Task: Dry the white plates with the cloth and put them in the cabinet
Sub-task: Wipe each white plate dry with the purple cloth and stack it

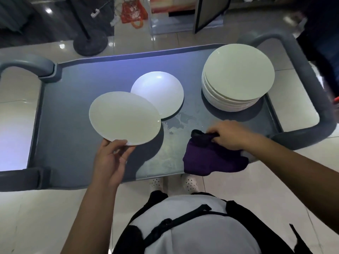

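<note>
1. Plate [124,118], plain white, round and glossy, is held tilted above the grey desk [73,107]; the left hand [110,160] pinches its near rim, thumb on top.
2. A second white plate [159,93] lies flat on the desk just behind it, its near-left edge covered by the held plate.
3. A stack of white plates [236,77] stands at the desk's far right.
4. The right hand [231,134] grips a dark purple cloth [211,158] at the desk's near edge; its fingertips are buried in the folds.
5. A small wet patch [176,121] glistens on the desk between cloth and flat plate.
6. The count of plates in the stack is hard to make out.
</note>
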Action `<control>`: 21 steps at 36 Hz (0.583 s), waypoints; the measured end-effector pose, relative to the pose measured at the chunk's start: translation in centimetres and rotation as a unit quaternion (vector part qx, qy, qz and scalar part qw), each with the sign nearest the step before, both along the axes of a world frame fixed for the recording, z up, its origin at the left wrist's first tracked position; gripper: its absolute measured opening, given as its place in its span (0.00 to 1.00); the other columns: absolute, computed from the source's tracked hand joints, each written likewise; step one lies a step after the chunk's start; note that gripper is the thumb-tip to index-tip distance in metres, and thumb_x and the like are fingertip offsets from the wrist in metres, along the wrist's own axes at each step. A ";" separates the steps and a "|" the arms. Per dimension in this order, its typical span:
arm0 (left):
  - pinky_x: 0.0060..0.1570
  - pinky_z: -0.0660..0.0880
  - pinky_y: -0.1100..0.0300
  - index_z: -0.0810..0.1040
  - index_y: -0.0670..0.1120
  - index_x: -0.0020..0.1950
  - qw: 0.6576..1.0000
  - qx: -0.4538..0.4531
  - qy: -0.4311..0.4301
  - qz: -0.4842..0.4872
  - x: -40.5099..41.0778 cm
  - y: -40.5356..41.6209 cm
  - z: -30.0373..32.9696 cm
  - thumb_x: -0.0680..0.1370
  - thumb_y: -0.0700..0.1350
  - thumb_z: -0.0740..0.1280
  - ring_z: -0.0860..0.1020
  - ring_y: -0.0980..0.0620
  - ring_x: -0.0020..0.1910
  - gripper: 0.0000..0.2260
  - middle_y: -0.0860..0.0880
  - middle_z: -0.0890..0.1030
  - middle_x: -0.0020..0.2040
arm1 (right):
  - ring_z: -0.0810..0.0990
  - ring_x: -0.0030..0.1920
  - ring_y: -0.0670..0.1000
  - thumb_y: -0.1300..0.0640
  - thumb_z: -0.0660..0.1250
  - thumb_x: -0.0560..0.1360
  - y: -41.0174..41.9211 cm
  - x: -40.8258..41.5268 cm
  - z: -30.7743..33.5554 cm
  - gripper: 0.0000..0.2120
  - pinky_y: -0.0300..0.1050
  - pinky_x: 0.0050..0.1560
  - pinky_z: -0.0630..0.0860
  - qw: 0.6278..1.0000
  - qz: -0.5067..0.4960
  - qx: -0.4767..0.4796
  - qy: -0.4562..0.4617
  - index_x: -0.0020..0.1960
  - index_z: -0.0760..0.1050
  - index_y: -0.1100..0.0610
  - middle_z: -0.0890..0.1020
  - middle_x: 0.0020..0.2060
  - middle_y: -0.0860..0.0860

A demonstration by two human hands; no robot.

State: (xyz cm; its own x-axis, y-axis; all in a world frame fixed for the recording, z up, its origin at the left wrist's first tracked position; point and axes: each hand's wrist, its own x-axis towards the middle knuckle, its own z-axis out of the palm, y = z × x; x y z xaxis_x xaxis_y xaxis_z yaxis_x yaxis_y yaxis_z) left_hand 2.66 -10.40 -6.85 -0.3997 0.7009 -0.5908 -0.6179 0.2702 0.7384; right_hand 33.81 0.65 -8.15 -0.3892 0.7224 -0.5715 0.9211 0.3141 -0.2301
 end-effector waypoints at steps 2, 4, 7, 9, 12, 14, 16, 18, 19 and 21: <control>0.46 0.84 0.59 0.80 0.49 0.53 1.000 0.013 -0.001 -0.001 -1.1 0.3 -0.1 0.78 0.29 0.62 0.83 0.52 0.48 0.16 0.53 0.86 0.45 | 0.78 0.55 0.56 0.49 0.66 0.79 -0.5 -0.5 2.7 0.13 0.49 0.51 0.73 1.000 0.011 0.026 0.013 0.64 0.76 0.42 0.82 0.55 0.48; 0.49 0.83 0.59 0.80 0.49 0.53 1.000 0.023 -0.005 0.001 -2.1 0.5 -0.3 0.78 0.29 0.62 0.82 0.51 0.50 0.16 0.53 0.85 0.45 | 0.79 0.52 0.54 0.48 0.66 0.80 -1.3 -1.2 5.6 0.10 0.49 0.49 0.74 0.998 0.015 0.048 0.047 0.61 0.75 0.43 0.82 0.51 0.47; 0.51 0.83 0.59 0.80 0.49 0.53 0.999 0.034 -0.014 0.002 -3.5 0.7 -0.6 0.78 0.29 0.62 0.81 0.51 0.51 0.16 0.52 0.84 0.48 | 0.79 0.45 0.51 0.46 0.64 0.80 -2.6 -2.6 9.5 0.09 0.51 0.46 0.76 0.992 0.010 0.069 0.107 0.59 0.72 0.44 0.82 0.45 0.46; 0.49 0.83 0.61 0.80 0.49 0.53 0.999 0.036 -0.014 0.001 -4.3 0.8 -0.7 0.78 0.30 0.63 0.80 0.51 0.52 0.15 0.51 0.83 0.50 | 0.79 0.44 0.50 0.44 0.64 0.80 -3.3 -3.9 11.4 0.08 0.51 0.46 0.76 0.988 0.008 0.080 0.133 0.58 0.70 0.43 0.82 0.45 0.46; 0.47 0.83 0.61 0.79 0.48 0.52 0.999 0.047 -0.013 0.001 -5.3 0.9 -0.7 0.78 0.29 0.63 0.80 0.50 0.53 0.15 0.50 0.82 0.52 | 0.79 0.44 0.49 0.45 0.64 0.80 -4.2 -6.2 13.2 0.06 0.53 0.45 0.77 0.982 -0.013 0.068 0.178 0.55 0.69 0.40 0.82 0.45 0.45; 0.46 0.83 0.62 0.79 0.48 0.52 0.998 0.057 -0.021 0.000 -5.9 1.0 -0.7 0.78 0.29 0.62 0.80 0.50 0.53 0.14 0.50 0.82 0.53 | 0.81 0.42 0.49 0.47 0.66 0.79 -4.7 -7.9 14.0 0.05 0.54 0.43 0.79 0.972 -0.041 0.040 0.228 0.52 0.72 0.41 0.82 0.43 0.45; 0.45 0.83 0.62 0.78 0.48 0.52 0.998 0.063 -0.028 -0.001 -6.7 1.1 -0.8 0.78 0.29 0.62 0.81 0.50 0.52 0.14 0.50 0.82 0.52 | 0.83 0.40 0.52 0.50 0.69 0.78 -5.1 -9.5 14.9 0.05 0.56 0.40 0.81 0.956 -0.075 0.010 0.285 0.51 0.74 0.45 0.82 0.41 0.46; 0.45 0.83 0.62 0.78 0.49 0.52 0.997 0.068 -0.030 0.001 -7.6 1.3 -1.0 0.78 0.29 0.62 0.81 0.49 0.53 0.15 0.50 0.82 0.53 | 0.84 0.38 0.56 0.54 0.73 0.76 -5.4 -10.9 16.1 0.06 0.55 0.37 0.82 0.929 -0.117 -0.007 0.351 0.50 0.77 0.51 0.84 0.40 0.49; 0.46 0.83 0.61 0.79 0.49 0.53 0.997 0.070 -0.028 0.002 -8.0 1.4 -1.1 0.78 0.29 0.62 0.80 0.48 0.55 0.15 0.49 0.82 0.55 | 0.84 0.37 0.56 0.56 0.74 0.74 -5.5 -11.4 16.7 0.07 0.54 0.36 0.82 0.915 -0.134 -0.006 0.381 0.49 0.78 0.54 0.84 0.39 0.52; 0.50 0.83 0.59 0.79 0.49 0.56 0.997 0.073 -0.025 0.005 -8.8 1.6 -1.2 0.78 0.29 0.62 0.80 0.47 0.57 0.16 0.49 0.82 0.57 | 0.83 0.34 0.54 0.55 0.76 0.71 -5.6 -12.0 17.6 0.09 0.47 0.33 0.79 0.884 -0.175 -0.002 0.434 0.46 0.78 0.56 0.84 0.35 0.54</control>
